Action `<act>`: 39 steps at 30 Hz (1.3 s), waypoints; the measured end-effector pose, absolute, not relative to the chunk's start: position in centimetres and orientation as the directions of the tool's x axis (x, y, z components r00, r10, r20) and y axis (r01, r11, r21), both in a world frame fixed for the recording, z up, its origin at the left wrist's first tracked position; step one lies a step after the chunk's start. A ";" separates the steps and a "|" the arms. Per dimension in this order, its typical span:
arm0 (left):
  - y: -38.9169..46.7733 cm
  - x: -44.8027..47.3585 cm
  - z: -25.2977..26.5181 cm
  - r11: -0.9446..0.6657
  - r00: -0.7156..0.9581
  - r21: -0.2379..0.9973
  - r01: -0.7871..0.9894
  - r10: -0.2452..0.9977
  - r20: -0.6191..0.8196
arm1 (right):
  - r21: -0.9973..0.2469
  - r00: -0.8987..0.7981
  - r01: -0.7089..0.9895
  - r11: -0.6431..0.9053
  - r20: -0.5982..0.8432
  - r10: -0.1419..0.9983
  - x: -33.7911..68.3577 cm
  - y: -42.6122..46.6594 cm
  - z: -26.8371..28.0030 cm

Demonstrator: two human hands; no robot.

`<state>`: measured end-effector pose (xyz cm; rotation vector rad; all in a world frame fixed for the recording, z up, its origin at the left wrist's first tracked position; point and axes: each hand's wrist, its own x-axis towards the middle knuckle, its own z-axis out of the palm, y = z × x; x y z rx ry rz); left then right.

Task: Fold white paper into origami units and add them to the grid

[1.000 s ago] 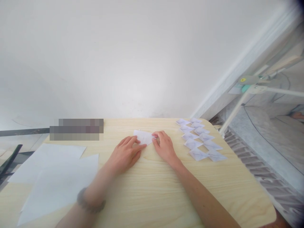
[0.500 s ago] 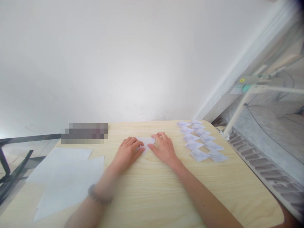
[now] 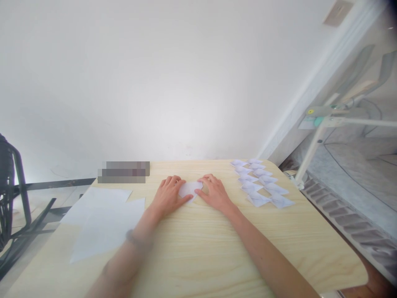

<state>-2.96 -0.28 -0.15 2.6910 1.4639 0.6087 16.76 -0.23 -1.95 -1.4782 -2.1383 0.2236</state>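
Note:
A small piece of folded white paper (image 3: 190, 189) lies on the wooden table between my hands, with a pointed lower end. On its left edge, my left hand (image 3: 169, 195) grips it with the fingers curved at the upper side and the thumb along the lower side. My right hand (image 3: 214, 193) pinches the right edge between bent fingers and thumb. Fingers and thumbs cover both side edges of the paper. A dark bead bracelet (image 3: 138, 240) is round my left wrist.
Two rows of folded white paper pieces (image 3: 258, 199) stand at the table's right. Large white sheets (image 3: 105, 225) lie on the left, below a blurred-out object (image 3: 124, 171). A white wall (image 3: 186, 82) rises behind the table. A white metal frame (image 3: 313, 145) stands beyond the right edge.
My left fingers have shifted outward along the paper, so more of its surface shows. My right hand keeps nearly the same hold. The camera view has turned slightly.

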 end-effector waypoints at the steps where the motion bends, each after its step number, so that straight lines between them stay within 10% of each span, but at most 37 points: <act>1: -0.3 -3.0 -0.1 -0.565 0.489 0.197 0.801 0.807 0.330 | -0.426 -0.268 0.814 0.395 0.328 0.906 16.7 -0.3 -1.9; 39: -1.2 -3.1 -0.8 -0.546 0.480 0.356 0.758 0.837 0.263 | -0.397 -0.369 0.777 0.489 0.341 0.864 16.8 -1.6 -1.7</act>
